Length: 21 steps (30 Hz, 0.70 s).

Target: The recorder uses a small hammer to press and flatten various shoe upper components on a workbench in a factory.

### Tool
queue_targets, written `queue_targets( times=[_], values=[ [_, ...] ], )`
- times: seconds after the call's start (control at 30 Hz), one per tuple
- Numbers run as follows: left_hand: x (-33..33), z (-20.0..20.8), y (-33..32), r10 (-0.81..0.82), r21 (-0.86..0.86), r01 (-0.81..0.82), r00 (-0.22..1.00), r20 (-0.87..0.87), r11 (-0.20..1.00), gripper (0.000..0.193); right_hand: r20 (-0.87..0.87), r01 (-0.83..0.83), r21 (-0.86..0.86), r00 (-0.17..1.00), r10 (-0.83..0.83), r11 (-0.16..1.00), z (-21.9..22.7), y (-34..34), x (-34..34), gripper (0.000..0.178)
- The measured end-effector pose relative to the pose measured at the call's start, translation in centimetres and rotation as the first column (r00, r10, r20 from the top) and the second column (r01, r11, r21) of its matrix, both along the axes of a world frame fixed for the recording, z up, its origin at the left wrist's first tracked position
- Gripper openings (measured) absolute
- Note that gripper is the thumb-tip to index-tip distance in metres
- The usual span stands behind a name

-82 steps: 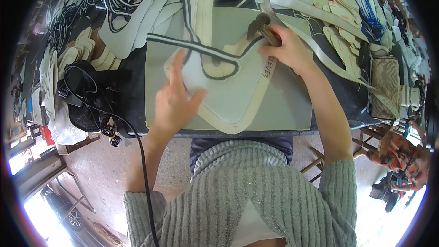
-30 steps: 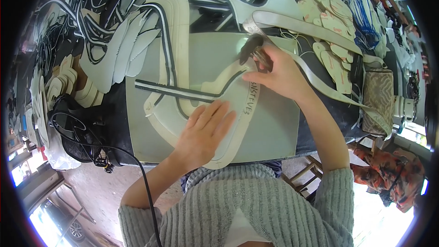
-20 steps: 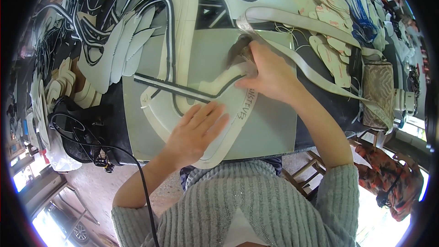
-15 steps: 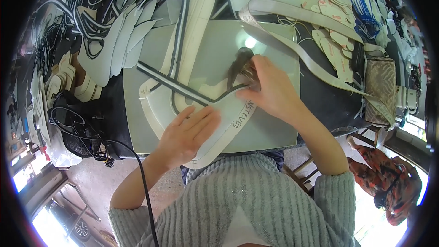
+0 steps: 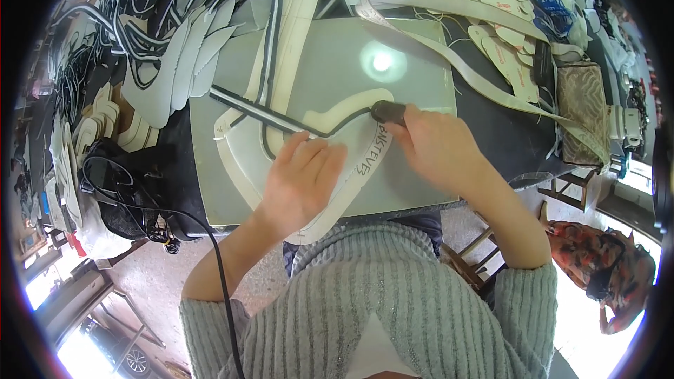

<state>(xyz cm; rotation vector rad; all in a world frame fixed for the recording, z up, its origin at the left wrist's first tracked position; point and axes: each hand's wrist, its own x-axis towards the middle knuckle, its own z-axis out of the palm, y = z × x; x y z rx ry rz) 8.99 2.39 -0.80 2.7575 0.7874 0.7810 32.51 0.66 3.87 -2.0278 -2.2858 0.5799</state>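
Grey surface (image 5: pixel 414 91) carries one cream U-shaped cut piece (image 5: pixel 337 200), handwriting on one arm, a black strip (image 5: pixel 281 121) crossing it. Left hand (image 5: pixel 302 179) lies flat, fingers spread, pressing the piece. Right hand (image 5: pixel 439 147) is clamped on one small dark tool (image 5: pixel 387 111) at the piece's edge.

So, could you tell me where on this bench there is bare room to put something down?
The grey board is bare at its far right, around the light glare, and along its near right edge beside the right hand. The left hand presses the cream template. Cut pieces crowd the left and back.
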Motion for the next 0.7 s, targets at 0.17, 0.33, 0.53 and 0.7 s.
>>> queue_targets(
  times=[0.17,0.33,0.53,0.7],
  values=[
    [1.7,0.1,2.3,0.24,-0.428,-0.137,0.95,0.198,0.894,0.022,0.0,-0.017,-0.073,1.0,0.017,0.997,0.7,0.7,-0.2,0.035],
    [4.0,0.0,4.3,0.23,-0.517,-0.172,0.972,0.048,0.838,0.019,-0.044,0.018,-0.071,0.999,-0.021,0.997,-0.1,0.5,0.1,0.036],
    [4.7,0.5,4.8,0.17,-0.494,-0.197,0.98,-0.1,0.847,0.013,-0.083,0.051,-0.148,0.995,-0.063,0.988,-0.3,0.4,0.2,0.034],
    [5.3,1.1,4.8,0.146,-0.441,-0.21,0.974,-0.174,0.873,0.014,-0.13,0.032,-0.056,0.991,-0.039,0.998,-0.8,0.1,0.5,0.036]
  ],
)
